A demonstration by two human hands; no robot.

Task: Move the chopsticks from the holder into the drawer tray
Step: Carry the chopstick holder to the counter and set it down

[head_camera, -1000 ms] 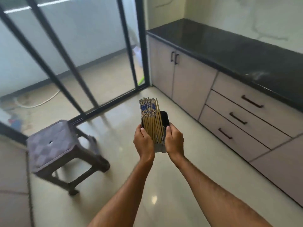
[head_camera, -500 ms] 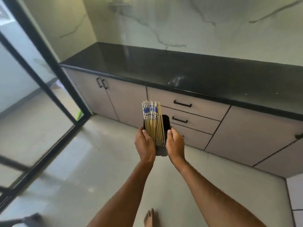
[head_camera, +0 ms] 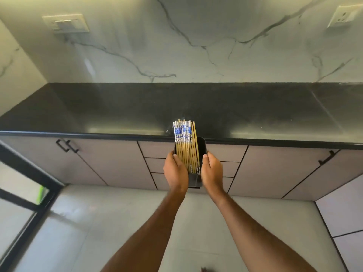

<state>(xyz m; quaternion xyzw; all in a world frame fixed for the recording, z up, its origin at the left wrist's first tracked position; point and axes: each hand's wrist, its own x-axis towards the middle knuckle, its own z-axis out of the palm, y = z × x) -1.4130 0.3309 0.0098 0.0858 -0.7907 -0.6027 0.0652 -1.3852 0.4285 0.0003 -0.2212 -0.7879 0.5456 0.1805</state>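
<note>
At frame centre, a black rectangular plastic holder (head_camera: 201,148) is clasped on its left side by the left hand (head_camera: 175,172). A bundle of bamboo chopsticks with blue-patterned tops (head_camera: 185,146) stands inside. The right side is clasped by the right hand (head_camera: 211,171), before closed beige drawers (head_camera: 229,167).

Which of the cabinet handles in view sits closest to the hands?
The right handle of the pair on the left-hand cabinet doors; the lone handle on the right-hand door lies farther from both hands.
</note>
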